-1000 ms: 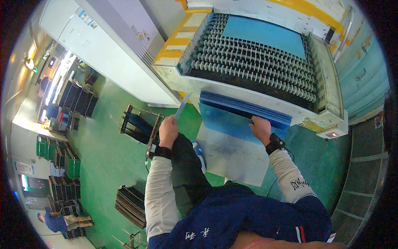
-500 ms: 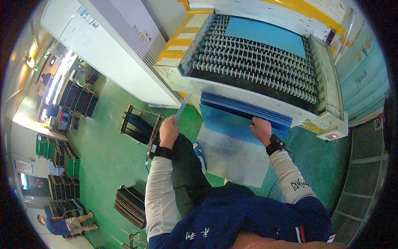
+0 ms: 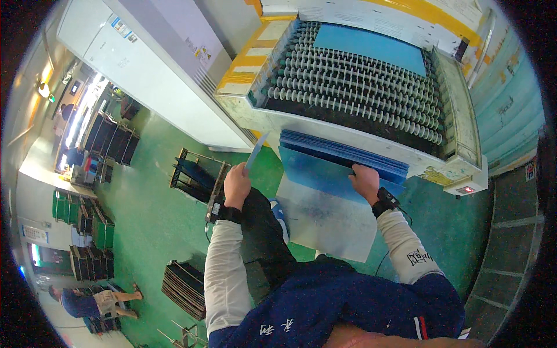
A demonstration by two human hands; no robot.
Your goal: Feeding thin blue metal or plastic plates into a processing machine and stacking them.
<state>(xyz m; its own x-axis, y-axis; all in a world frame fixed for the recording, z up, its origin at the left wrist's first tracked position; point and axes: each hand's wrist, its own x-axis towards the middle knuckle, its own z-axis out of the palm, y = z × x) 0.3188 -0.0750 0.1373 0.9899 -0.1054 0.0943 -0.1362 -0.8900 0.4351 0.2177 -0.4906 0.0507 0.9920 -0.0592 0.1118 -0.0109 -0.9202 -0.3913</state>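
Shifted since the earlier frame: one co-worker [image 3: 87, 304], far left; your hands stay put. Head view: your left hand [image 3: 237, 185] grasps a thin blue sheet [image 3: 256, 153]; your right hand [image 3: 365, 182] pinches the top edge of the front blue panel [image 3: 316, 168], beside the stacked panels [image 3: 342, 153], below the roller bed [image 3: 354, 87]. Step, apparently: separating panels. Next move seemingly calls for steady edge grip.

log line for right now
left hand: holding thin blue piece | right hand: gripping front blue sheet by edge | rollers: light-blue sheet on top
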